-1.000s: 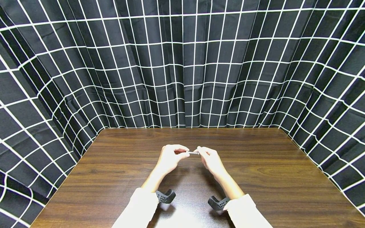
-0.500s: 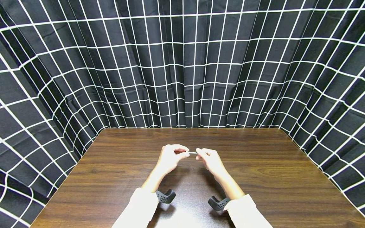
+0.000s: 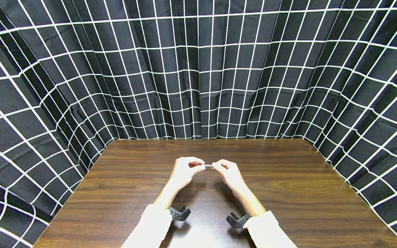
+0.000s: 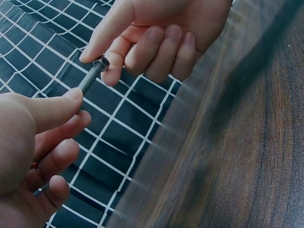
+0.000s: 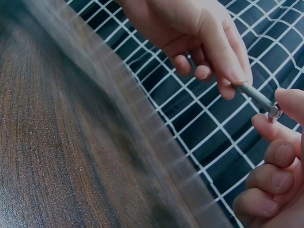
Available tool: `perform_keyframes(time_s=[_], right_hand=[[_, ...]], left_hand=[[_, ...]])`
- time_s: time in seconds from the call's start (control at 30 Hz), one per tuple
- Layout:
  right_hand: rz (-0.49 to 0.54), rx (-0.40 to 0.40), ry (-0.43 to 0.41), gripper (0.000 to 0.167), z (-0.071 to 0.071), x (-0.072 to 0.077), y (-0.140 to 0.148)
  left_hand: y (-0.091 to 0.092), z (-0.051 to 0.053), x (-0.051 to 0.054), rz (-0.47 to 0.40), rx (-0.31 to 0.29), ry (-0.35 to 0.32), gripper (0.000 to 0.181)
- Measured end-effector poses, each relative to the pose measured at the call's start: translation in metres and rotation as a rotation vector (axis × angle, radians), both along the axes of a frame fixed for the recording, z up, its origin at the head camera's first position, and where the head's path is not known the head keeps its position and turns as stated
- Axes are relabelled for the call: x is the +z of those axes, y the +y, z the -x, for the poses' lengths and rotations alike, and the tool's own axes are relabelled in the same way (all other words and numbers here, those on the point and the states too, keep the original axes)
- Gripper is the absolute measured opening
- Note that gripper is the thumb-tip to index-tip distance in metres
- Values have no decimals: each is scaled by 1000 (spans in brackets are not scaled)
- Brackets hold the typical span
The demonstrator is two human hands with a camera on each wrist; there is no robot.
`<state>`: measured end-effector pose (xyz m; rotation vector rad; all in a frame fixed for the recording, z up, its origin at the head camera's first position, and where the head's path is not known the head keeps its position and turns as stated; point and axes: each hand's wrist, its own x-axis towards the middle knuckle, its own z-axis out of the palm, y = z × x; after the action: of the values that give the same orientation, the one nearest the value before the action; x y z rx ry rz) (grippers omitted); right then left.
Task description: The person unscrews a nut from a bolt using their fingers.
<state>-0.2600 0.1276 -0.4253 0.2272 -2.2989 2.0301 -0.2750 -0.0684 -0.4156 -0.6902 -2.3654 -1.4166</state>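
A grey metal bolt [image 4: 90,77] with a threaded shank is held between both hands above the table. My left hand [image 3: 183,172] pinches one end between thumb and forefinger, hiding that end. At the other end is a shiny hex piece [image 5: 274,112]; whether it is a nut or the bolt's head, I cannot tell. The thumb and forefinger of my right hand [image 3: 230,174] are on either side of this piece, with its other fingers curled below. A bare stretch of thread shows between the hands in both wrist views.
The brown wood-grain table [image 3: 124,179] spreads beneath both hands. Black curtains with a white grid [image 3: 198,69] hang behind it and at both sides. Each wrist carries a dark strap-on mount, one at the left [image 3: 180,213] and one at the right [image 3: 237,220].
My right thumb and fingers have shifted at the bolt's hex end, first lifting, then closing in again slightly nearer my left hand. The left hand's grip stays nearly the same.
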Motion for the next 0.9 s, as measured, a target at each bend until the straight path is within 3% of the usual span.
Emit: perform_keyframes(time_s=[0.3, 0.53, 0.9], right_hand=[[9, 15, 78, 16, -2, 0, 2], [29, 64, 116, 19, -1, 2, 5], [42, 64, 193, 26, -2, 0, 5]], left_hand=[[0, 0, 0, -1, 9, -14, 14], [-1, 1, 0, -4, 22, -29, 13], [-1, 0, 0, -1, 24, -40, 14]])
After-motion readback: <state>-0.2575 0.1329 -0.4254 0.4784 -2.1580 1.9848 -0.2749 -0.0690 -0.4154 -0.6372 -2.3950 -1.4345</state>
